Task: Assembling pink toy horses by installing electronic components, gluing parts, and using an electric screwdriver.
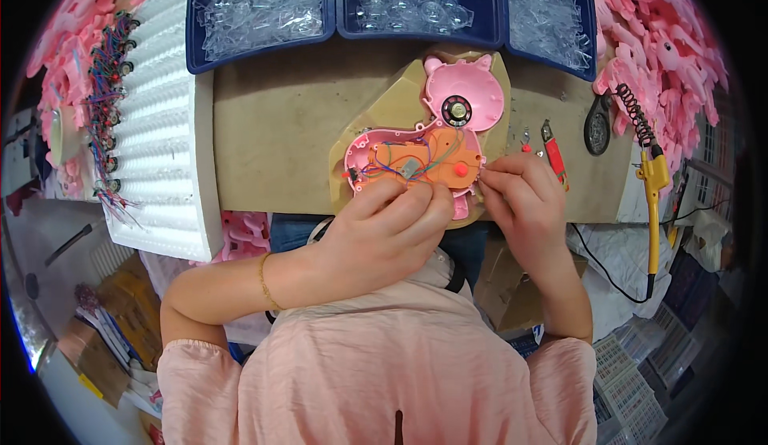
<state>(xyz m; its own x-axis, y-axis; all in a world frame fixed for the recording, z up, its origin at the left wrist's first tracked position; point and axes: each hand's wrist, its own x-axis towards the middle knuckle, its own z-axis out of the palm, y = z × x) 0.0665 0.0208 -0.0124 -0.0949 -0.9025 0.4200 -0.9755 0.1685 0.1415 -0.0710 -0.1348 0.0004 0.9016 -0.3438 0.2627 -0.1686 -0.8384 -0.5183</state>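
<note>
A pink plastic toy shell [482, 94] lies inside up in a tan holding block [385, 114] in front of me. An orange plastic part [392, 154] fills its longer lower section, with thin coloured wires [432, 162] running over it. A round black speaker [457, 111] sits in the upper, rounded section. My left hand [392, 225] is closed, its curled fingers resting at the shell's near edge; what they grip, if anything, is hidden. My right hand [526, 205] pinches at the shell's right end, beside a small red knob [461, 170]. Whatever lies between those fingertips is too small to make out.
Three blue bins [340, 30] of clear plastic parts line the far side. A white foam tray [164, 117] with wired speakers stands left. At right lie red-handled cutters [554, 154] and a yellow soldering iron [654, 174] by its coil holder. Pink parts [668, 45] are heaped beyond.
</note>
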